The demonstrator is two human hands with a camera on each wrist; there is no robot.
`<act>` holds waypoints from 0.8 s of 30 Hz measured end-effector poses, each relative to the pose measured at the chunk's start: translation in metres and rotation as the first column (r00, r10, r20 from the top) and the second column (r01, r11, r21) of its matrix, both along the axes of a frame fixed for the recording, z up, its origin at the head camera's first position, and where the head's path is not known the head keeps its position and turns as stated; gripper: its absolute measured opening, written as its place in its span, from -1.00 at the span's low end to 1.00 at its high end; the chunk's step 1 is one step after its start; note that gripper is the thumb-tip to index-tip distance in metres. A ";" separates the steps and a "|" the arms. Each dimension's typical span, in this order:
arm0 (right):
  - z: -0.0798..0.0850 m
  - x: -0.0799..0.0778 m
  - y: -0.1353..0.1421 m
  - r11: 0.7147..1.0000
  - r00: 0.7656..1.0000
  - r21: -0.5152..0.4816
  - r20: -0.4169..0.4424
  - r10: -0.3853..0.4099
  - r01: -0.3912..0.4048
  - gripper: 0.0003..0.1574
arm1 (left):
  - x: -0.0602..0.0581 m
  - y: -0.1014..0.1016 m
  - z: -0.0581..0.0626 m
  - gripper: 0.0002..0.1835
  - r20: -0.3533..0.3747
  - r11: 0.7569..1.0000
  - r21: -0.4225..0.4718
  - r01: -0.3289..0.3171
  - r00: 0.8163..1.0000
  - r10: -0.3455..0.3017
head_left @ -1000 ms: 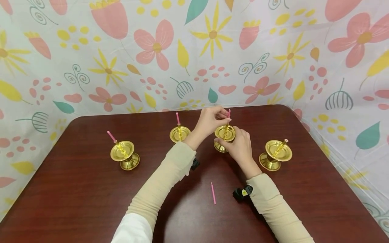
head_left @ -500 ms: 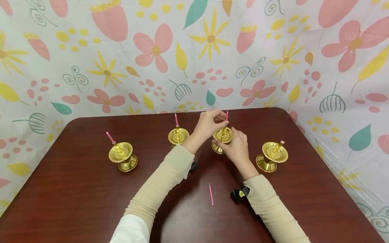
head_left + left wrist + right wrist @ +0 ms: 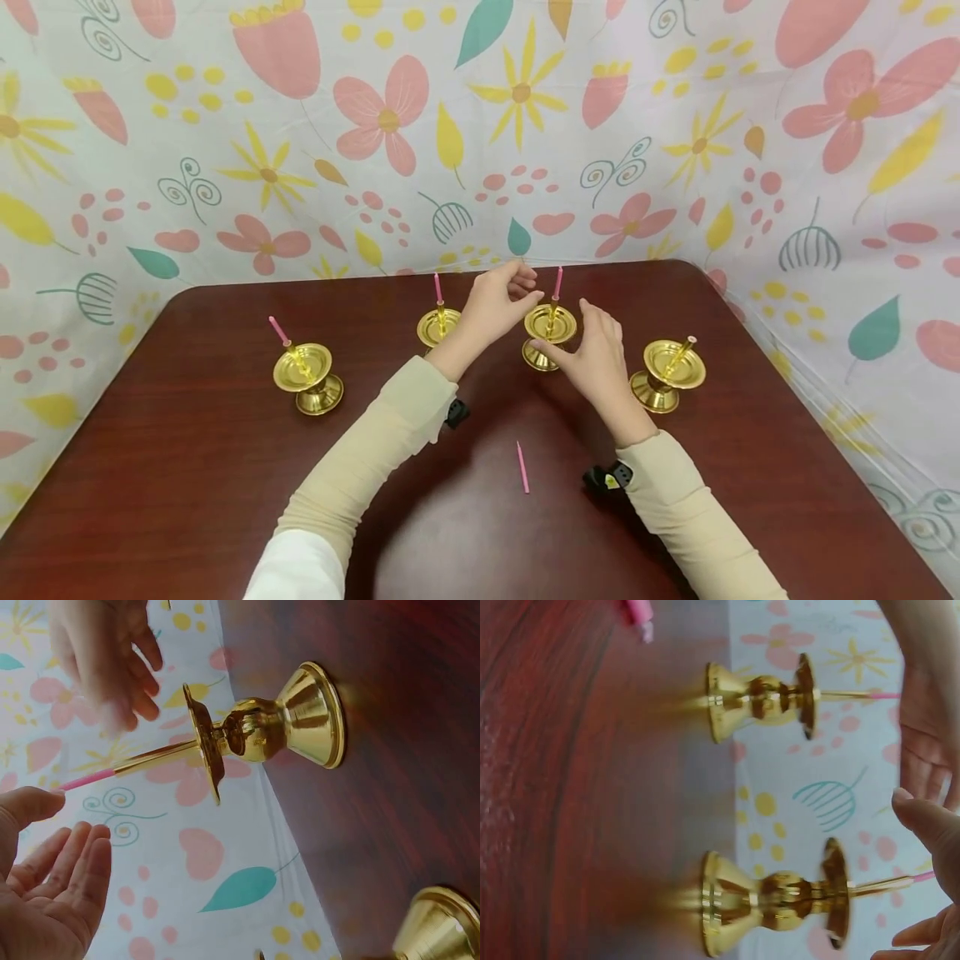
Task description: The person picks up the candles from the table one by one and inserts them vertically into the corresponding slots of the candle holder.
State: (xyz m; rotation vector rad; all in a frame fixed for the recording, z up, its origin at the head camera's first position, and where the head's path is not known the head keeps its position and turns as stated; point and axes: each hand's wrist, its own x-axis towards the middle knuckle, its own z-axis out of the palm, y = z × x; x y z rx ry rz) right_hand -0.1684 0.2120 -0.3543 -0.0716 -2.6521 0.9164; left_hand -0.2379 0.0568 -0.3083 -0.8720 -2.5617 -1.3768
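A brass candle holder (image 3: 540, 357) right of the middle carries a thin pink candle (image 3: 558, 283) upright in its tube. My left hand (image 3: 497, 302) is just left of that candle, fingers loosely bent and thumb apart from them, with nothing in its grasp. On the other side my right hand (image 3: 596, 350) stands spread, its thumb reaching in front of the holder and its palm facing it. The left wrist view has the same candle holder (image 3: 259, 731) between both hands, its pink candle (image 3: 88, 779) partly behind the left thumb.
Two more candle holders with candles, one far left (image 3: 318, 396) and one nearer the middle (image 3: 437, 327), stand on the dark table (image 3: 187, 467). A holder (image 3: 656, 392) at right has a bare tube. One loose pink candle (image 3: 523, 468) lies in front. Behind hangs a flowered cloth (image 3: 315, 142).
My left hand has let go of the pink candle and drawn back to the left. The right hand has come off the candle holder, slightly to the right. The candle stays standing in the tube.
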 end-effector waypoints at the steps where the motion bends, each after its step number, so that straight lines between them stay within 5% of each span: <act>1: 0.003 0.003 0.001 1.000 1.000 0.002 0.001 -0.001 0.001 0.19 | 0.002 -0.004 0.001 -0.76 0.009 1.000 -0.010 -0.005 1.000 0.005; 10: 0.023 0.030 0.013 1.000 0.986 -0.020 -0.163 -0.022 0.019 0.06 | 0.025 -0.020 0.003 -0.78 0.057 0.985 -0.147 -0.096 0.993 0.105; 16: 0.038 0.050 0.026 0.998 0.972 -0.031 -0.227 -0.055 0.049 0.00 | 0.044 -0.020 -0.006 -0.77 0.010 0.939 -0.324 -0.111 0.993 0.121; 24: 0.040 0.067 0.046 0.992 0.949 -0.042 -0.290 -0.125 0.118 0.02 | 0.068 -0.024 -0.023 -0.70 0.040 0.886 -0.457 -0.073 0.994 0.102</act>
